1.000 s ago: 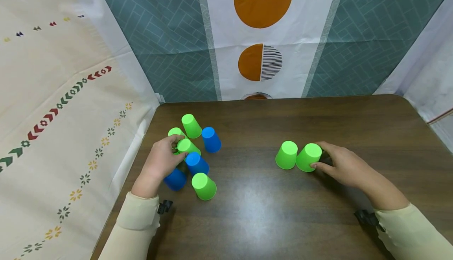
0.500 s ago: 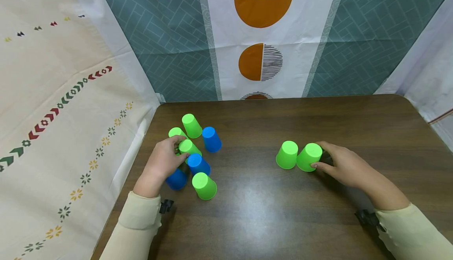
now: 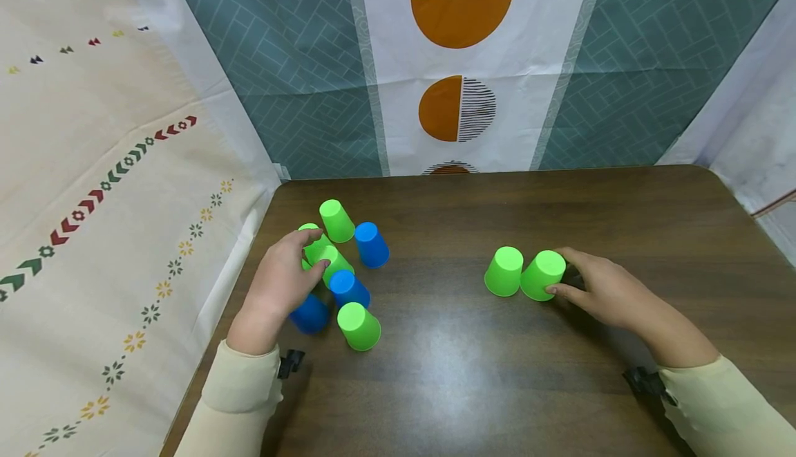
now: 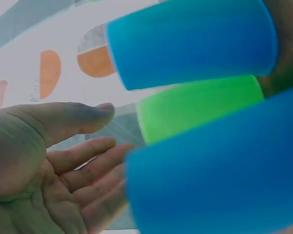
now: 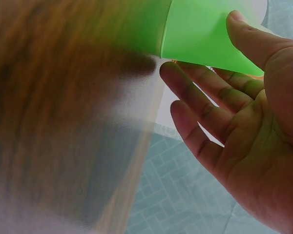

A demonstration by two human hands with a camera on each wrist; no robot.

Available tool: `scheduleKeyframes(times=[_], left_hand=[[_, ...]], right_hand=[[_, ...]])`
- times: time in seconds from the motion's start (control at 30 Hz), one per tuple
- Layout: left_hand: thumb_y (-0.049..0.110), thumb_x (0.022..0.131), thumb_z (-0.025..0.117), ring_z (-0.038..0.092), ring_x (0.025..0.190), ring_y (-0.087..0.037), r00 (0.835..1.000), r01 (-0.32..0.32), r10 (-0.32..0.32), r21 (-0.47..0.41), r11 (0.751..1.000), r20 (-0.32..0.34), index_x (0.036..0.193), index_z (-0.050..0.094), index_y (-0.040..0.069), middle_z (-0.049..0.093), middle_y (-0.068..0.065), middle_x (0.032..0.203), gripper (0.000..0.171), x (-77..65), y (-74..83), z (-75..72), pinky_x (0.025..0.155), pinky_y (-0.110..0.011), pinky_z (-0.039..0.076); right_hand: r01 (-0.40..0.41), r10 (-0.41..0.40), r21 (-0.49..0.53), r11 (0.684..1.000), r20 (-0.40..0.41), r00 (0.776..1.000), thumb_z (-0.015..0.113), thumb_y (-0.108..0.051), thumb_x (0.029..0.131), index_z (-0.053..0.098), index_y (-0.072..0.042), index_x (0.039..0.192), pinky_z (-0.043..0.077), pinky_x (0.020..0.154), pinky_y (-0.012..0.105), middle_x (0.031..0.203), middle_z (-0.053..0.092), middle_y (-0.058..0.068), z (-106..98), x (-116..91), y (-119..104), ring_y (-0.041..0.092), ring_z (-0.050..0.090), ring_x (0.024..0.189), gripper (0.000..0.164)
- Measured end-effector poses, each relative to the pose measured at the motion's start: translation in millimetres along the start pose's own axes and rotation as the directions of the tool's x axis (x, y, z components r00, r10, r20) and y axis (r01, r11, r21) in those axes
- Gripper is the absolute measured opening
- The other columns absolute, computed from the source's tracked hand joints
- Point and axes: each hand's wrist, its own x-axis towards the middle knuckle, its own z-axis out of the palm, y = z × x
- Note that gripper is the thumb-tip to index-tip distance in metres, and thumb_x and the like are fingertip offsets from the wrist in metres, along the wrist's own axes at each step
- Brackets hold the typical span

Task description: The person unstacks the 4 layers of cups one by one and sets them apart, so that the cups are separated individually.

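Observation:
My left hand (image 3: 280, 281) is spread beside a group of upside-down cups at the table's left, thumb apart from the nearly straight fingers. Its thumb tip overlaps a green cup (image 3: 336, 263) in the head view, and another green cup (image 3: 316, 244) is partly hidden by its fingers. The left wrist view shows the palm bare, near a blue cup (image 4: 224, 170) and a green cup (image 4: 195, 105). On the right, my right hand (image 3: 603, 291) holds an upside-down green cup (image 3: 543, 276) between thumb and fingers. A second green cup (image 3: 504, 272) stands right beside it.
Around the left group are a blue cup (image 3: 371, 245), a green cup (image 3: 338, 222) at the back, a blue cup (image 3: 348, 288), a blue cup (image 3: 309, 316) and a green cup (image 3: 358, 327) at the front. The brown table (image 3: 448, 374) ends before a hanging cloth (image 3: 472, 56).
My left thumb and fingers have spread apart, letting go of the green cup, which has shifted slightly right. The right hand stays at its cup.

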Motion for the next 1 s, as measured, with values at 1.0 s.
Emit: scheduleKeyframes(times=[1.0], left_hand=[[0.023, 0.096, 0.078, 0.061, 0.126, -0.019, 0.951, -0.297, 0.309, -0.337, 0.893, -0.019, 0.145, 0.059, 0.012, 0.064, -0.001, 0.136, 0.053, -3.6, 141.9, 117.0, 0.100, -0.037, 0.056]], right_hand=[[0.011, -0.011, -0.005, 1.000, -0.003, 1.000, 0.082, -0.032, 0.093, 0.061, -0.009, 0.133, 0.055, 0.092, 0.062, 0.122, 0.071, 0.007, -1.5, -0.1, -1.0, 0.036, 0.069, 0.114, 0.051]])
